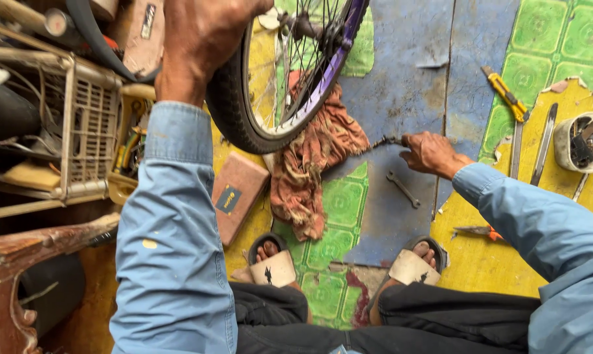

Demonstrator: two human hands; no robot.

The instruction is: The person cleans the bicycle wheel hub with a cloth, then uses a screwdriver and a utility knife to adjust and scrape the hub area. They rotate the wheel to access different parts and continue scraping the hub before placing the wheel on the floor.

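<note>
The left hand [201, 39] is up top, clamped over the black tyre of the bicycle wheel [276, 85], which stands upright on the floor [408, 85] with its purple rim showing. Over on the other side, the right hand [431, 154] is down low, fingers curled around the end of a small wrench [387, 140] lying on the blue patch. A second wrench [402, 189] lies just below. A reddish rag [313, 164] sprawls beside the wheel, a yellow utility knife [506, 95] further off.
</note>
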